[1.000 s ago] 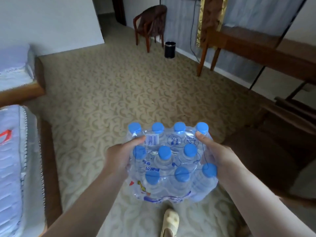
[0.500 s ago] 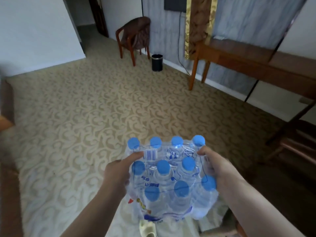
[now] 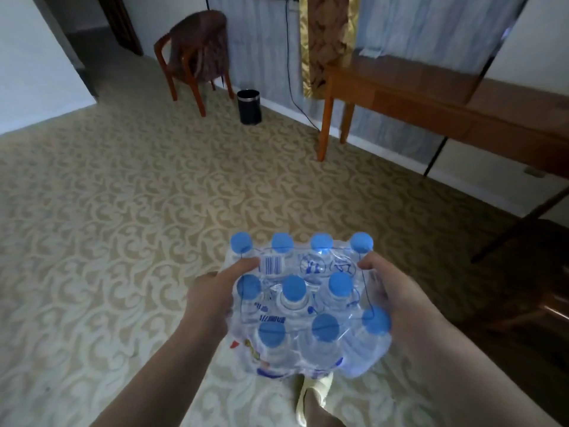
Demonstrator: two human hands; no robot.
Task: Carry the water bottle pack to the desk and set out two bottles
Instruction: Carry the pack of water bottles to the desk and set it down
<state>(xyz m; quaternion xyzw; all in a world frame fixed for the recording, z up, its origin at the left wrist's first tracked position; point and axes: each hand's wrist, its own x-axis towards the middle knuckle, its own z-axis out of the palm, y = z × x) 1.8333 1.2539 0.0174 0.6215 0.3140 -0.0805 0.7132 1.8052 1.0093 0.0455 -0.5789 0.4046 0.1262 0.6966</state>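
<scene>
The water bottle pack [image 3: 303, 306] is a clear shrink-wrapped bundle of several blue-capped bottles, held in the air low in the middle of the view. My left hand [image 3: 212, 298] grips its left side with the thumb on top near the barcode. My right hand [image 3: 391, 297] grips its right side, thumb on the wrap. The wooden desk [image 3: 431, 97] stands against the wall at the upper right, some way ahead of the pack.
Patterned beige carpet [image 3: 138, 211] covers the floor ahead. A wooden chair [image 3: 197, 53] and a small black bin [image 3: 249, 106] stand by the far wall. A cable [image 3: 291, 75] hangs down the wall beside the desk leg. Dark furniture [image 3: 529, 297] sits at the right. My foot [image 3: 314, 396] shows below the pack.
The view has swung right and forward: the beds at the left have left the frame, and the desk, chair and bin are closer. Both hands keep the same hold on the pack.
</scene>
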